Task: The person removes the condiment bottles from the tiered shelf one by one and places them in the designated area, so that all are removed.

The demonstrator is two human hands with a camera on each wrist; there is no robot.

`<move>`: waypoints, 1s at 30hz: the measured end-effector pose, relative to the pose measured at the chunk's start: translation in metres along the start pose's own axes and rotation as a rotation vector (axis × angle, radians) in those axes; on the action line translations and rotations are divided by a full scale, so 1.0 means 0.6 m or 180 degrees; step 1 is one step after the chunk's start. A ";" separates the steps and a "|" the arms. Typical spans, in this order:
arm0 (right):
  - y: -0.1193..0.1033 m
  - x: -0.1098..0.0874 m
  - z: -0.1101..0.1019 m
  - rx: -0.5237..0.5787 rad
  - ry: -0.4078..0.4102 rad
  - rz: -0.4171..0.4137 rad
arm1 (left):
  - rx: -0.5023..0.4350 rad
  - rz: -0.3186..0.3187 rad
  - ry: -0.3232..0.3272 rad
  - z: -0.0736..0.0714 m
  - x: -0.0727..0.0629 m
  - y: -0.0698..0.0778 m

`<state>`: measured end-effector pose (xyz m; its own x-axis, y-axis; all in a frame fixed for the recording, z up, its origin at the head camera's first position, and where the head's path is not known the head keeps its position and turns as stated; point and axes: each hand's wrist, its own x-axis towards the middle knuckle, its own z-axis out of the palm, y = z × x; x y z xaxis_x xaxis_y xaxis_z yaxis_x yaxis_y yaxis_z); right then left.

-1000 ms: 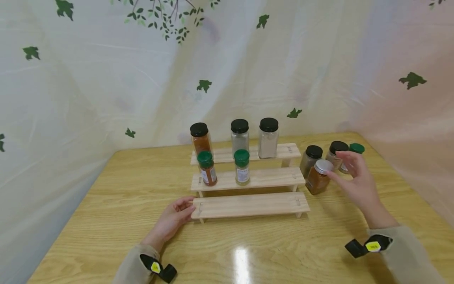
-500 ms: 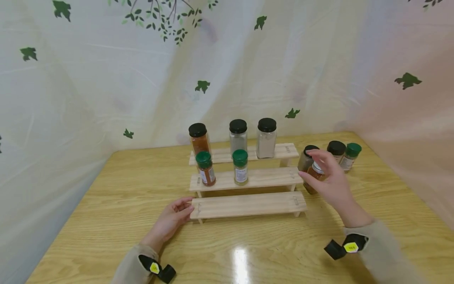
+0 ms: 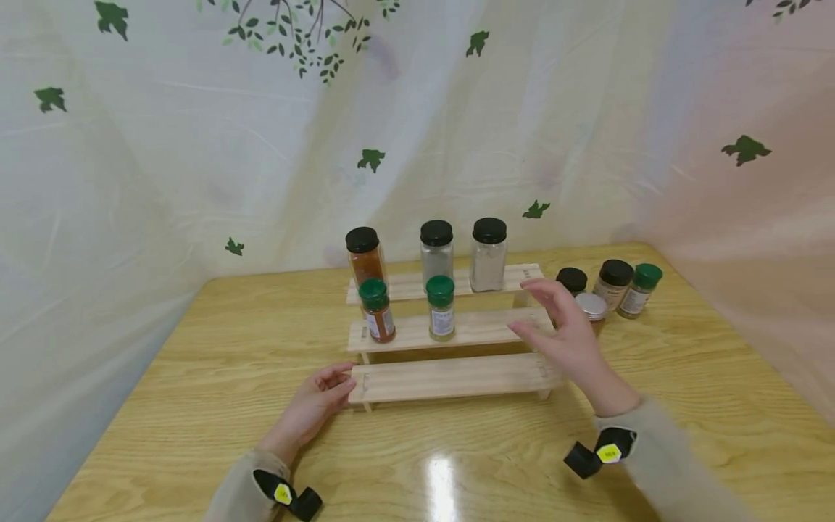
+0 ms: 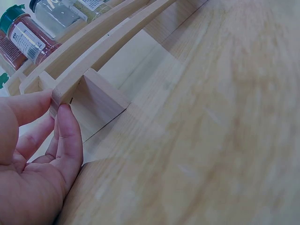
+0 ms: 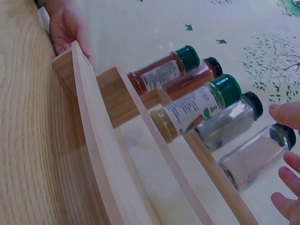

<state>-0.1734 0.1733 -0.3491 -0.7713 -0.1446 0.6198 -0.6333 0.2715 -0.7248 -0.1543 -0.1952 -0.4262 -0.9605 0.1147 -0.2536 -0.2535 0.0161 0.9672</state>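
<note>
A three-step wooden spice rack (image 3: 450, 377) stands on the table. My left hand (image 3: 315, 402) pinches the left end of its lowest step; the left wrist view has thumb and fingers (image 4: 70, 136) on the board's end. My right hand (image 3: 567, 341) is held in front of the rack's right end, fingers apart and nothing in them. On the top step are an orange-brown spice jar (image 3: 365, 262), a greyish jar (image 3: 437, 257) and a pale powder jar (image 3: 488, 264), all black-capped. Two green-capped bottles, one red (image 3: 380, 322) and one yellowish (image 3: 441, 319), occupy the middle step.
Right of the rack, partly behind my right hand, stand a silver-lidded jar (image 3: 592, 306) and a black-capped jar (image 3: 572, 280). Farther right are another black-capped jar (image 3: 613, 286) and a green-capped bottle (image 3: 636, 299). A leaf-patterned curtain (image 3: 293, 181) hangs behind the table.
My right hand has moved left, away from the jars on the right, to the rack's right end, with nothing in it. The left hand has kept its hold on the lowest step.
</note>
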 end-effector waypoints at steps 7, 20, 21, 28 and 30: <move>-0.010 0.015 0.036 -0.0082 -0.0242 0.0131 | -0.0005 0.0026 0.0015 -0.001 0.002 -0.003; -0.020 0.036 0.087 -0.0005 -0.0690 0.0227 | 0.0029 0.0014 -0.0039 -0.002 0.003 0.001; -0.020 0.037 0.089 0.0001 -0.0709 0.0224 | 0.0027 0.0013 -0.0035 -0.002 0.004 0.001; -0.016 0.040 0.104 -0.0044 -0.0801 0.0233 | 0.0004 0.0021 -0.0053 -0.003 0.003 0.001; -0.015 0.039 0.107 -0.0082 -0.0825 0.0243 | 0.0004 0.0021 -0.0069 -0.003 0.002 -0.001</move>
<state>-0.1895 0.1062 -0.3474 -0.8094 -0.3606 0.4635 -0.5734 0.3147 -0.7565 -0.1552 -0.1967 -0.4269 -0.9594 0.1362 -0.2470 -0.2471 0.0165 0.9688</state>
